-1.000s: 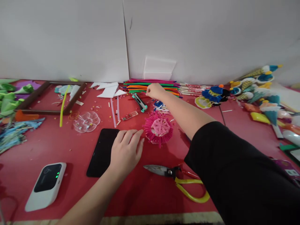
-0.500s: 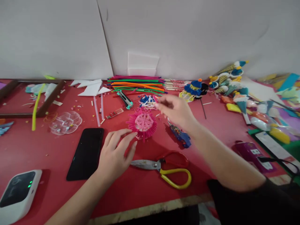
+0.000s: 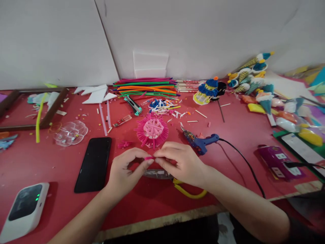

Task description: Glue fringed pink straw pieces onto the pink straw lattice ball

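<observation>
My left hand (image 3: 129, 167) pinches a short pink piece (image 3: 149, 158) between thumb and fingertips. Right beside it, the fingertips of my right hand (image 3: 177, 162) are pressed together at the piece's right end. Just beyond my hands lies a round pink ornament (image 3: 153, 128) with spokes radiating from a lighter centre. A small heap of pink pieces (image 3: 124, 144) rests to its left. Under my hands are scissors (image 3: 190, 194) with a yellow handle, partly covered. The blue glue gun (image 3: 203, 142) lies to the right, its nozzle toward the ornament.
A black phone (image 3: 93, 165) and a white device (image 3: 25, 210) lie at left. Coloured stems (image 3: 146, 88), a cutter (image 3: 132, 105) and cut bits (image 3: 162, 105) are behind the ornament. A purple box (image 3: 280, 163) and craft cones (image 3: 264, 98) are at right.
My right hand has come down and left from beyond the ornament to meet my left hand, which moved slightly right and closed on the pink piece. The glue gun and pink heap are now uncovered.
</observation>
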Demonstrator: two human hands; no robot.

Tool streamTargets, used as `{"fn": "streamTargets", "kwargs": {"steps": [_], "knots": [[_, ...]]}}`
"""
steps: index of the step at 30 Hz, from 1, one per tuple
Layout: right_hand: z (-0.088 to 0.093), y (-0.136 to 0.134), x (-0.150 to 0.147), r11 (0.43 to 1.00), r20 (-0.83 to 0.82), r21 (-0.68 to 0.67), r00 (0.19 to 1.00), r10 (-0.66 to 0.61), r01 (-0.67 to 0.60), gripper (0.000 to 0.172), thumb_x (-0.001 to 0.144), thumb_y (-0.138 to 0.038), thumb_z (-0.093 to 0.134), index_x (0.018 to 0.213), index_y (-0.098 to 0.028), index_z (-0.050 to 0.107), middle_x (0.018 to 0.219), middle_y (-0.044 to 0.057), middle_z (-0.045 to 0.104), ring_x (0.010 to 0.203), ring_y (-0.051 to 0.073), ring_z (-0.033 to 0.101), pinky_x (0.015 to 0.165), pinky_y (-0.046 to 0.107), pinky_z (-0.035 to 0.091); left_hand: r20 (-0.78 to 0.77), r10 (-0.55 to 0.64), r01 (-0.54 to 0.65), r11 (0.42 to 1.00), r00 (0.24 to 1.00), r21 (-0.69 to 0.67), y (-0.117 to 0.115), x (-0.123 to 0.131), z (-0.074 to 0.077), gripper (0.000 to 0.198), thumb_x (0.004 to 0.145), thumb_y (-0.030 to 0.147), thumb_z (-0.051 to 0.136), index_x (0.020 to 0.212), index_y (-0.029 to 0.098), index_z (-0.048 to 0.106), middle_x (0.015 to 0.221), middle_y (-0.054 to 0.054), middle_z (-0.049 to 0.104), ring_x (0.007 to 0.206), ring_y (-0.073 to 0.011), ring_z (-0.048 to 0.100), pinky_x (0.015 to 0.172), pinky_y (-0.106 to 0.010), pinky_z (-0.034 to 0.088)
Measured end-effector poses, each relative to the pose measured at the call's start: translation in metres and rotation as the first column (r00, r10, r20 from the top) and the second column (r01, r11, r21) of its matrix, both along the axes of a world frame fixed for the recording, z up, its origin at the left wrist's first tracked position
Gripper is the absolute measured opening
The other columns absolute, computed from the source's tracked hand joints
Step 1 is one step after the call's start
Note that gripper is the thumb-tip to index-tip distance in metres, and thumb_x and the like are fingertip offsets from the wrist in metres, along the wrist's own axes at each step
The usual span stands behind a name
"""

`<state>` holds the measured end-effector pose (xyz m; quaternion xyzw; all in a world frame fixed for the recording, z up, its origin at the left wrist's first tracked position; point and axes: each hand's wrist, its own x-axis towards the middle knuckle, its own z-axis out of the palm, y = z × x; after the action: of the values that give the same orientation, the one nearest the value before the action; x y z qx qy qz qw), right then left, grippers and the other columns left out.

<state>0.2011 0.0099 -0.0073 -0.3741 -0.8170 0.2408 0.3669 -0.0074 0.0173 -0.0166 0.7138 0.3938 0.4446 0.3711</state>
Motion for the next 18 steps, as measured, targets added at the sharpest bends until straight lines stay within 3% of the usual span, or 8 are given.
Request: {"fn": "streamTargets", "kwargs": {"steps": [3, 6, 8, 10, 12, 13, 15, 18], "knots": [[0.012, 0.003, -0.004, 0.995, 0.109, 0.017, 0.989, 0.096, -0.098, 0.018, 0.099, -0.02, 0.057, 0.096, -0.016, 0.074, 0.084, 0.006, 0.074, 0.077, 0.015, 0.067, 0.072, 0.025, 0.051, 0.213, 0.01, 0.027, 0.985, 0.977, -0.171, -0.003, 0.001, -0.001, 0.008, 0.081, 0.015, 0.076, 0.078, 0.021, 0.072, 0.072, -0.001, 0.071, 0.064, -0.0122, 0.066, 0.058, -0.019, 0.055], [0.041, 0.024, -0.005, 0.973, 0.23, 0.027, 0.949, 0.216, -0.228, 0.019, 0.097, -0.031, 0.065, 0.089, -0.017, 0.075, 0.085, 0.005, 0.076, 0.079, 0.016, 0.067, 0.071, 0.026, 0.05, 0.424, 0.091, 0.019, 0.968, 0.901, -0.25, -0.004, 0.002, -0.001, 0.009, 0.08, 0.017, 0.08, 0.076, 0.021, 0.072, 0.079, 0.0, 0.07, 0.071, -0.0105, 0.066, 0.061, -0.016, 0.055], [0.06, 0.056, -0.004, 0.987, 0.231, 0.047, 0.962, 0.142, -0.157, 0.022, 0.097, -0.035, 0.064, 0.09, -0.018, 0.076, 0.089, 0.004, 0.077, 0.079, 0.015, 0.068, 0.069, 0.025, 0.047, 0.555, 0.182, 0.029, 0.936, 0.812, -0.35, -0.003, 0.003, -0.001, 0.01, 0.08, 0.022, 0.081, 0.078, 0.023, 0.072, 0.094, 0.0, 0.073, 0.078, -0.0108, 0.07, 0.065, -0.018, 0.059], [0.071, 0.104, -0.005, 0.993, 0.249, 0.114, 0.966, -0.069, 0.042, 0.025, 0.102, -0.033, 0.057, 0.097, -0.018, 0.077, 0.09, 0.004, 0.077, 0.079, 0.016, 0.067, 0.072, 0.027, 0.047, 0.605, 0.252, 0.078, 0.882, 0.755, -0.464, -0.002, 0.005, 0.0, 0.015, 0.081, 0.025, 0.083, 0.075, 0.022, 0.069, 0.089, 0.001, 0.075, 0.078, -0.0111, 0.073, 0.066, -0.018, 0.06], [0.069, 0.16, -0.008, 0.967, 0.384, 0.168, 0.89, -0.245, 0.193, 0.023, 0.1, -0.027, 0.057, 0.104, -0.016, 0.077, 0.095, 0.008, 0.078, 0.084, 0.019, 0.069, 0.078, 0.03, 0.049, 0.609, 0.298, 0.095, 0.844, 0.735, -0.528, -0.001, 0.006, 0.001, 0.019, 0.078, 0.026, 0.086, 0.074, 0.021, 0.068, 0.078, 0.002, 0.075, 0.073, -0.0112, 0.074, 0.065, -0.017, 0.06], [0.063, 0.187, -0.01, 0.957, 0.509, 0.179, 0.811, -0.289, 0.228, 0.023, 0.098, -0.02, 0.057, 0.109, -0.015, 0.077, 0.101, 0.01, 0.078, 0.091, 0.021, 0.07, 0.081, 0.031, 0.049, 0.602, 0.315, 0.095, 0.829, 0.734, -0.551, 0.0, 0.005, 0.001, 0.02, 0.076, 0.026, 0.087, 0.075, 0.021, 0.068, 0.075, 0.003, 0.075, 0.071, -0.0115, 0.075, 0.064, -0.017, 0.06], [0.046, 0.232, -0.018, 0.965, 0.763, 0.186, 0.592, -0.259, 0.183, 0.032, 0.098, -0.014, 0.05, 0.118, -0.015, 0.074, 0.117, 0.014, 0.076, 0.104, 0.026, 0.069, 0.085, 0.035, 0.05, 0.581, 0.343, 0.091, 0.803, 0.738, -0.589, 0.002, 0.005, 0.0, 0.02, 0.075, 0.027, 0.089, 0.081, 0.021, 0.071, 0.076, 0.002, 0.077, 0.07, -0.0123, 0.076, 0.063, -0.017, 0.06], [0.019, 0.269, -0.031, 0.979, 0.836, 0.16, 0.511, -0.201, 0.125, 0.032, 0.091, -0.01, 0.055, 0.115, -0.014, 0.076, 0.122, 0.017, 0.074, 0.11, 0.031, 0.067, 0.086, 0.038, 0.05, 0.564, 0.381, 0.08, 0.775, 0.733, -0.627, 0.003, 0.003, -0.002, 0.024, 0.075, 0.028, 0.089, 0.093, 0.022, 0.075, 0.078, 0.001, 0.078, 0.072, -0.012, 0.077, 0.062, -0.015, 0.059]]}}
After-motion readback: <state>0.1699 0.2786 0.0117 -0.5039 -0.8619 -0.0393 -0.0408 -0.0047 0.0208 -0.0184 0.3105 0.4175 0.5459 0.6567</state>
